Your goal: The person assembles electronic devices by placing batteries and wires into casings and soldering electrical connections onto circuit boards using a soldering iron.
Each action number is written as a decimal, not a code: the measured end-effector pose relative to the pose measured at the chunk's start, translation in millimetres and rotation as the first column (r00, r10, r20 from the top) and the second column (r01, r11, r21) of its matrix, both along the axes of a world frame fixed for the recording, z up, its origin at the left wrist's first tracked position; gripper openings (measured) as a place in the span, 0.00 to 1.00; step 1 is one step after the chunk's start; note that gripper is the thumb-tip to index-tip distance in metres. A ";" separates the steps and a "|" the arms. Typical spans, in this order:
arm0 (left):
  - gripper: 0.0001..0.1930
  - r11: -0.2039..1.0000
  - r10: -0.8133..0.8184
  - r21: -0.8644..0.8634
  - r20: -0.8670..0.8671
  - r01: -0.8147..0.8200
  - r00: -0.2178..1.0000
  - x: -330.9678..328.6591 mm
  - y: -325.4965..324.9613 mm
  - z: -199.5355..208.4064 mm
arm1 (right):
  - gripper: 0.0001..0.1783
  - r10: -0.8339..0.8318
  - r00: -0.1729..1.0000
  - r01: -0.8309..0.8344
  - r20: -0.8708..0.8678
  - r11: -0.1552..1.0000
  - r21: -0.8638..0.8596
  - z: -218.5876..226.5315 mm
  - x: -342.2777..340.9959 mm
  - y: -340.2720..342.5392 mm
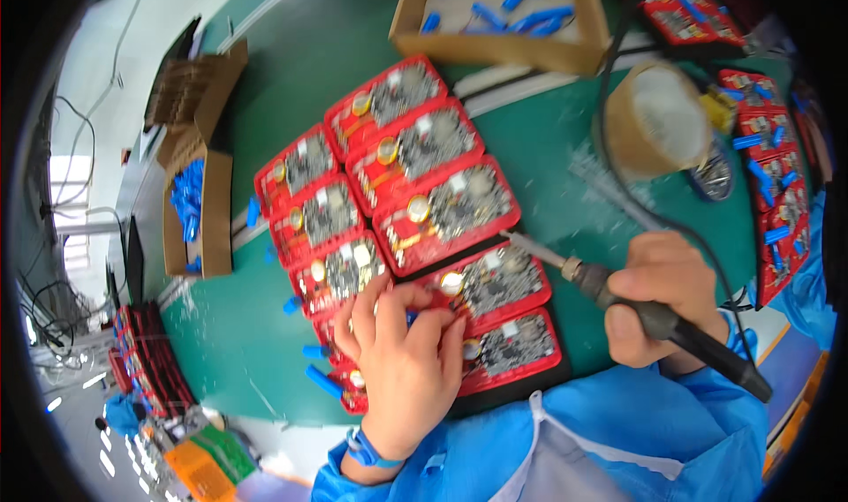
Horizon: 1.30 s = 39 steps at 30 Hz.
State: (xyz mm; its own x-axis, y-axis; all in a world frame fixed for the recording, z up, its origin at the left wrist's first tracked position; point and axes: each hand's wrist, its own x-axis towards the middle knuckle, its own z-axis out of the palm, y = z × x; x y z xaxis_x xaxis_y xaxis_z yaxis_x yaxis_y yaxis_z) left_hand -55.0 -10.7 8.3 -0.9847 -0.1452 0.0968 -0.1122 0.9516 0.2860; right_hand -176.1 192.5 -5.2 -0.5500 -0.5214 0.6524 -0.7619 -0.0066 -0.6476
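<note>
My right hand [658, 294] grips a soldering iron [636, 303] by its dark handle. The iron's metal tip points left, by the lower right corner of a red tray holding a circuit board [473, 202]. My left hand [402, 356] is bent over the lower red trays, fingertips drawn together at the left edge of another circuit board [495, 281]. A bit of blue shows between those fingers; what they hold is mostly hidden. Several red trays with boards and round gold-coloured parts lie in two slanting columns, with blue pieces [324, 382] along their left side.
A cardboard box [495, 52] of blue pieces stands at the back, another cardboard box [199, 237] at the left. A tape roll [649, 122] sits at the right beside a small round dish [714, 173]. The iron's black cable [636, 193] crosses the green table [238, 343]. Red trays are stacked right.
</note>
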 end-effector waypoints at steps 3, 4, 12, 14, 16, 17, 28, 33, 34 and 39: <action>0.06 1.000 0.018 -0.004 -0.020 -0.018 1.000 6.4 4.6 6.4 | 0.17 -0.083 0.982 0.087 -0.172 0.996 0.016 12.5 -5.0 19.9; 0.06 1.000 -0.007 -0.001 -0.059 0.007 0.998 6.1 4.5 5.1 | 0.18 -0.125 0.962 0.133 -0.245 0.991 0.018 13.0 -8.8 25.8; 0.09 0.998 -0.041 0.045 -0.100 0.046 0.994 18.4 2.9 -4.7 | 0.15 -0.463 0.765 0.504 -0.448 0.863 -0.031 21.7 -23.2 67.5; 0.10 0.998 -0.047 0.037 -0.145 0.053 0.988 15.0 6.2 0.6 | 0.11 -0.506 0.783 0.545 -0.362 0.838 0.007 18.8 -28.0 65.3; 0.11 0.997 -0.054 0.047 -0.155 0.062 0.986 16.5 4.4 1.4 | 0.11 -0.550 0.757 0.564 -0.354 0.823 -0.070 27.1 -23.8 64.6; 0.11 0.997 -0.045 0.062 -0.155 0.055 0.987 14.7 4.3 6.2 | 0.11 -0.578 0.744 0.568 -0.336 0.811 -0.137 29.6 -22.9 61.8; 0.12 0.986 0.139 0.115 -0.139 -0.124 0.980 49.9 -80.2 79.7 | 0.09 -0.427 0.900 0.400 -0.088 0.889 -0.221 38.7 -12.0 37.6; 0.11 0.972 0.086 0.225 -0.102 -0.061 0.991 8.0 -106.4 77.3 | 0.07 -0.280 0.958 0.286 0.061 0.927 -0.240 38.9 -16.6 14.2; 0.10 0.969 0.088 0.236 -0.044 -0.075 0.995 4.3 -113.3 73.8 | 0.06 -0.276 0.956 0.291 0.096 0.930 -0.226 39.1 -17.2 10.0; 0.11 0.960 0.197 0.207 -0.029 -0.187 0.980 -9.8 -172.6 52.9 | 0.07 -0.205 0.941 0.269 0.268 0.935 -0.231 33.3 -23.7 -1.6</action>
State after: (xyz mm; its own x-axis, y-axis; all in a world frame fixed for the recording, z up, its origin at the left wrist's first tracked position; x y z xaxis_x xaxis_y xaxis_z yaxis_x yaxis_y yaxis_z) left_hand -64.8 -183.3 61.3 -0.9311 -0.3527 0.0928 -0.2686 0.8353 0.4797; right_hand -199.8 190.9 28.1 -0.7908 -0.1857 0.5833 -0.5875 -0.0374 -0.8084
